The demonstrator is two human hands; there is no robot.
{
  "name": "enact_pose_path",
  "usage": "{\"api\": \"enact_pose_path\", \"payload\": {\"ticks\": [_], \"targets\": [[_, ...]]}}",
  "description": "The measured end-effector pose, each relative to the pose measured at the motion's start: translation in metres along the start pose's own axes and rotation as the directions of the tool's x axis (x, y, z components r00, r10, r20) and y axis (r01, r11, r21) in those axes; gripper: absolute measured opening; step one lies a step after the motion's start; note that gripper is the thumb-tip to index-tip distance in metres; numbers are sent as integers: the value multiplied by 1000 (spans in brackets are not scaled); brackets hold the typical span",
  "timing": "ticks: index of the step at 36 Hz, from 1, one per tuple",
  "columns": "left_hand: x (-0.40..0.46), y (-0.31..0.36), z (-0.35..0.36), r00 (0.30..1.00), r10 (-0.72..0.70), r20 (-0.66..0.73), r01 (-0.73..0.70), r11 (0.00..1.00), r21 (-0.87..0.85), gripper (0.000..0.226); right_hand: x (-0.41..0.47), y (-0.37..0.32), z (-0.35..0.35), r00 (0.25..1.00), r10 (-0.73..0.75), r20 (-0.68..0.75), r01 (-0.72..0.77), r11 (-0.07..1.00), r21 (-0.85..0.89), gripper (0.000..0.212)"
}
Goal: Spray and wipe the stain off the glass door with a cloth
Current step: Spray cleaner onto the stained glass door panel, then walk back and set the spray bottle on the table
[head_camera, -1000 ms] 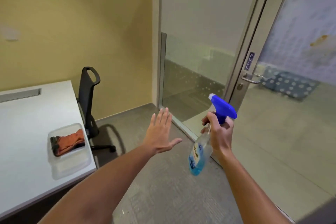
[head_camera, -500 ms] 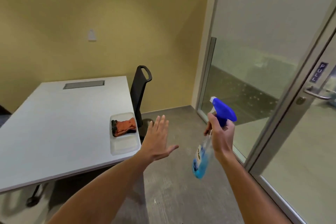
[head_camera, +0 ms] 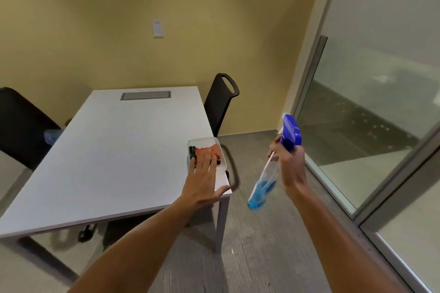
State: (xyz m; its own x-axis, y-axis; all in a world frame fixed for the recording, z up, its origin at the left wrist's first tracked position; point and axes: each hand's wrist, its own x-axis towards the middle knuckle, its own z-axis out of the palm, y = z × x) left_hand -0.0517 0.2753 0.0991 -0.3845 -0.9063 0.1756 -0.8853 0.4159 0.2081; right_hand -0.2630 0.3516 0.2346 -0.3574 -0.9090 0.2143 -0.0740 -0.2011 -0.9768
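Observation:
An orange cloth point(head_camera: 212, 150) with a dark edge lies in a clear plastic tray point(head_camera: 202, 142) at the near right corner of the white table point(head_camera: 114, 154). My left hand point(head_camera: 204, 179) hovers flat over the tray, fingers spread, its fingertips over the cloth; whether they touch it I cannot tell. My right hand point(head_camera: 291, 166) grips the neck of a spray bottle point(head_camera: 263, 189) with a blue trigger head and blue liquid, held tilted over the floor. The glass wall point(head_camera: 371, 102) and part of the glass door point(head_camera: 414, 233) stand at the right; the stain is out of view.
A black chair point(head_camera: 220, 100) stands between the table's far right side and the glass wall. Another dark chair point(head_camera: 21, 126) sits at the table's left. A grey cable hatch point(head_camera: 145, 95) is set in the tabletop. Grey carpet covers the floor.
The view has swung left from the door toward the table. My left hand has reached forward over the tray and cloth. The bottle stays in my right hand.

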Motion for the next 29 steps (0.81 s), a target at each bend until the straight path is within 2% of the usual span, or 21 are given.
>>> {"api": "enact_pose_path", "payload": {"ticks": [7, 15, 19, 29], "targets": [[-2, -65, -1, 998, -53, 24, 53, 999, -11, 107, 10, 13, 70, 1000, 11, -14, -11, 999, -38, 10], [-12, -128, 9, 989, -139, 53, 139, 990, 10, 107, 28, 39, 141, 998, 65, 14, -64, 996, -58, 45], [-13, -151, 12, 974, -194, 113, 187, 980, 72, 105, 38, 54, 173, 994, 113, 6, -112, 992, -49, 32], [4, -191, 27, 962, -249, 112, 240, 967, 85, 109, 77, 90, 237, 985, 114, 129, -99, 988, -121, 33]]}}
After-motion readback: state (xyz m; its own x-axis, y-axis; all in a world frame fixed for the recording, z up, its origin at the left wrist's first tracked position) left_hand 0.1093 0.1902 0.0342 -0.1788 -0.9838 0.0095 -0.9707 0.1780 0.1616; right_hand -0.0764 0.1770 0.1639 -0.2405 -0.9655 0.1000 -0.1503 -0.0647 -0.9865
